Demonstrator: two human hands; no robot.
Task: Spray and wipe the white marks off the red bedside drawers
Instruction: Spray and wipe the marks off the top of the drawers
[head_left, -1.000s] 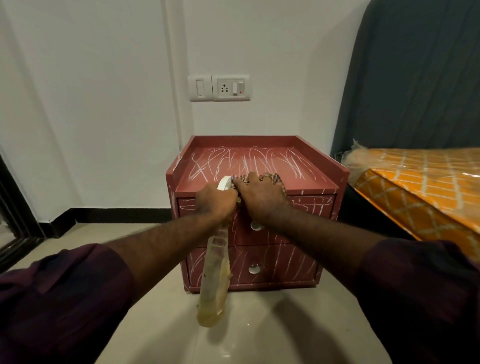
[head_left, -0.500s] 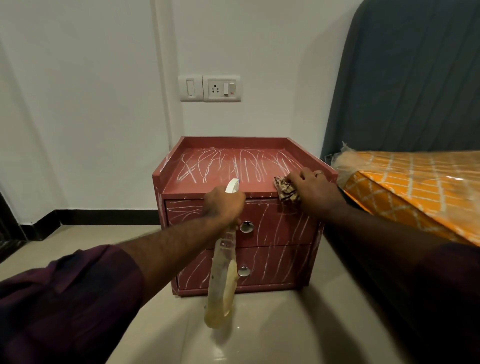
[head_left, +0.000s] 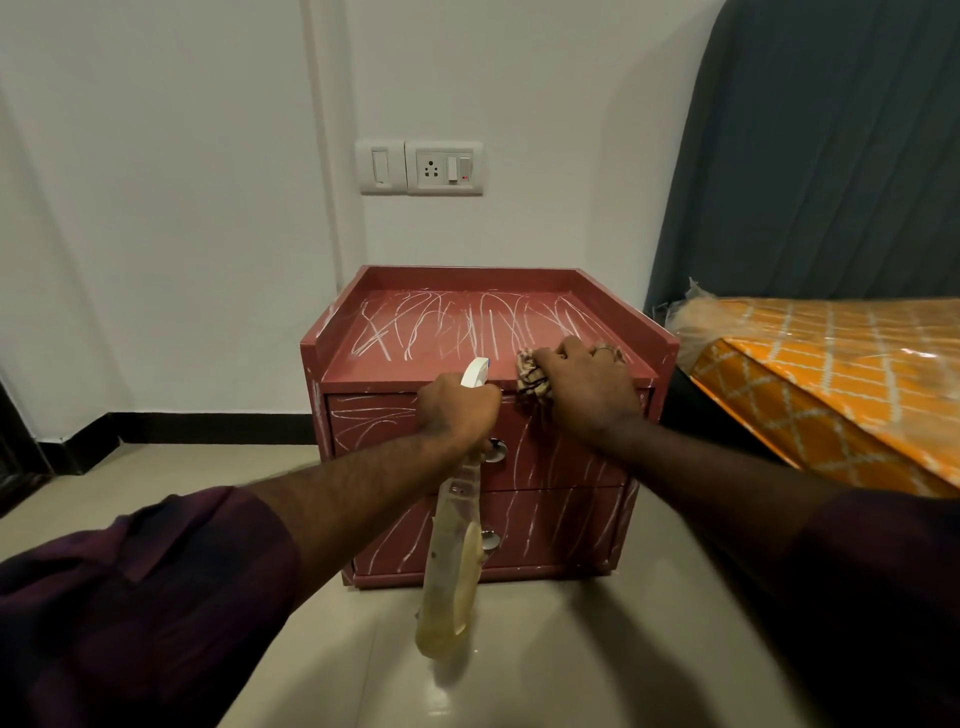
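Note:
The red bedside drawers (head_left: 561, 514) stand against the wall, with white scribbles across the top (head_left: 441, 332) and both drawer fronts. My left hand (head_left: 457, 410) grips the neck of a clear spray bottle (head_left: 449, 566) with yellowish liquid; its white nozzle (head_left: 475, 371) pokes up at the top's front edge. My right hand (head_left: 584, 387) holds a patterned cloth (head_left: 532, 376) and presses it on the front right part of the top, over the edge. Two round metal knobs (head_left: 496, 451) are partly hidden by the bottle.
A bed with an orange patterned mattress in plastic (head_left: 831, 384) lies right of the drawers, under a dark blue headboard (head_left: 831, 156). A switch and socket plate (head_left: 421, 166) is on the white wall. Beige tiled floor (head_left: 519, 649) lies in front.
My right hand slid the cloth from the middle front edge to the right, then came back a little leftward. The left hand kept the bottle in place.

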